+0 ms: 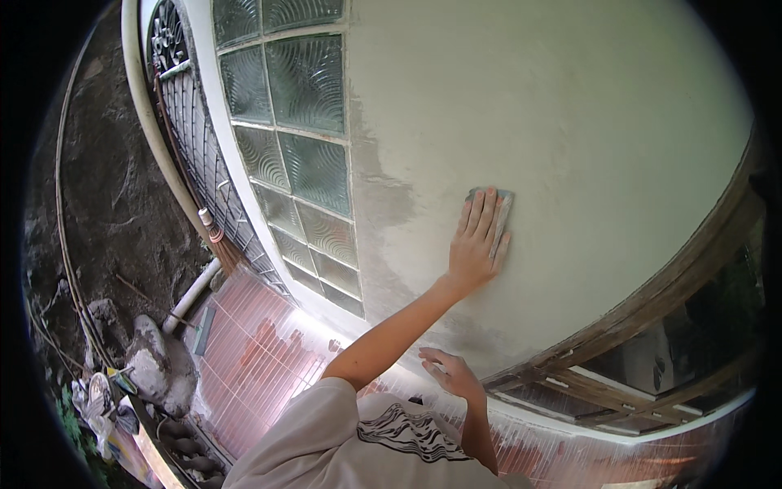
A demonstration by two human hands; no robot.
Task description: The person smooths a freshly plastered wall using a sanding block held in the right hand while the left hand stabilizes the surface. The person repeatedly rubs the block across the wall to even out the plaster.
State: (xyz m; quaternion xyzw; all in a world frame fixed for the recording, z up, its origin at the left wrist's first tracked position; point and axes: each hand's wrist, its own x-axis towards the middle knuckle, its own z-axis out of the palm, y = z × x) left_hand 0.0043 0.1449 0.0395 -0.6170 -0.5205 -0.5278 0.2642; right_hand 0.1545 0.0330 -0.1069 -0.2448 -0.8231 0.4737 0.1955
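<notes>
My left hand (476, 244) is pressed against a pale green wall (586, 147), fingers stretched upward and thumb to the right. Under the fingers it grips a flat grey sanding pad (504, 218), whose top and right edge show; the rest is hidden. Lower down, in front of my body, my right hand (454, 376) hangs with its fingers apart and nothing in it. It is close to the lower part of the wall, but I cannot tell whether it touches. Rough grey patches (383, 191) mark the wall left of my left hand.
A glass-block window (305, 90) borders the wall on the left, beside a metal grille gate (191, 114). A broom (221, 242) leans there above red floor tiles (261, 350) with white smears. Rubble (151, 359) lies farther left. A wood-framed window (635, 379) curves along the right.
</notes>
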